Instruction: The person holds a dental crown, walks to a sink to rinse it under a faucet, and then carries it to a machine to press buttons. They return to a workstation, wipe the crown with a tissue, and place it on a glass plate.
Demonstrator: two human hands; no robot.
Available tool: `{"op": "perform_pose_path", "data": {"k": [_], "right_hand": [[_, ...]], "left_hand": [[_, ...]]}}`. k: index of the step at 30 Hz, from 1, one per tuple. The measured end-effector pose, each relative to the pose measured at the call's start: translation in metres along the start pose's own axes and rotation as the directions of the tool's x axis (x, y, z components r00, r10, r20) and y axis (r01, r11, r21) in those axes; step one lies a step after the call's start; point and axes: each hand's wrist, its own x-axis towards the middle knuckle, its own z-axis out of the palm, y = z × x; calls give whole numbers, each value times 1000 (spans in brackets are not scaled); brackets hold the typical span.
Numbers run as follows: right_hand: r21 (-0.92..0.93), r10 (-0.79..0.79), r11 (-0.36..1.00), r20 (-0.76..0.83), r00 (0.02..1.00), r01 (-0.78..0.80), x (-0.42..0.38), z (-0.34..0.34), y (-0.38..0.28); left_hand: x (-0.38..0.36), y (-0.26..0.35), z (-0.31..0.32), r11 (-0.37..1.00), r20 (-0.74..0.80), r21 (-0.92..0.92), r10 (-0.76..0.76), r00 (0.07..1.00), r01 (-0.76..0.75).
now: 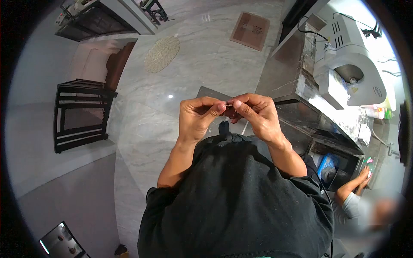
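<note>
Pinching one small item [229, 105], too small to identify | two hands: left hand [198, 120], right hand [263, 119], fingers curled | item location: between both sets of fingertips | floor [189, 81]: one round mat [162, 54], one pink mat [251, 31] | right: one counter [285, 74], one white machine [363, 60], one other person [352, 206]

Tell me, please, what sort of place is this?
Probably a small workshop, perhaps inside a home. A bulky white machine with a round opening stands on a worktop marked with white residue, while a round woven mat lies on the floor.
</note>
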Motion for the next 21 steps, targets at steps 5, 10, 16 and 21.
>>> {"op": "perform_pose_path", "data": {"k": [5,10,16,21], "right_hand": [[-185,18,983,-15,1000,-21,0,4,7],[-130,176,979,130,976,-159,3,6,18],[3,360,912,470,805,-410,4,33,19],[-40,418,849,661,623,-527,-5,66,28]], "left_hand": [[-14,-4,9,1000,-147,-22,-6,989,3],[-50,-5,10,999,-305,14,-33,952,39],[-114,14,32,989,-610,144,120,783,-39],[-162,11,38,962,-754,209,274,598,-177]]}}
